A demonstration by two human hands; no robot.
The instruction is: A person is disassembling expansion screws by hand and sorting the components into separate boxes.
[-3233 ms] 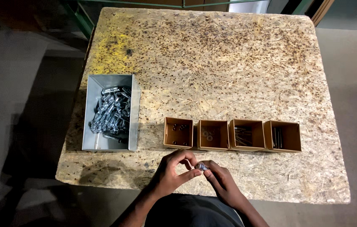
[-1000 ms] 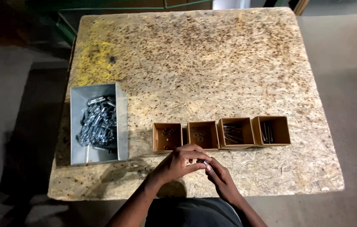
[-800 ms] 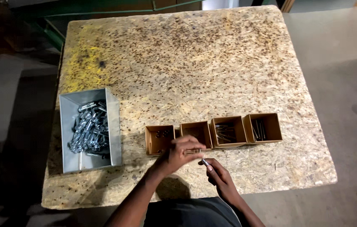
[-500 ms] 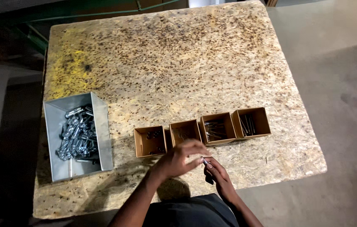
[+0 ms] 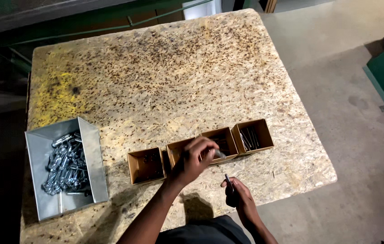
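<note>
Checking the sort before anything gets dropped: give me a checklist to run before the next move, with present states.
1. Left hand over the row of four small brown boxes: ok.
2. Which box it is aimed at: cannot tell.
3. Small shiny piece pinched at the left fingertips: ok.
4. Right hand holding a thin dark pin, near the table edge: ok.
5. Grey metal bin of silvery hardware on the table: ok.
</note>
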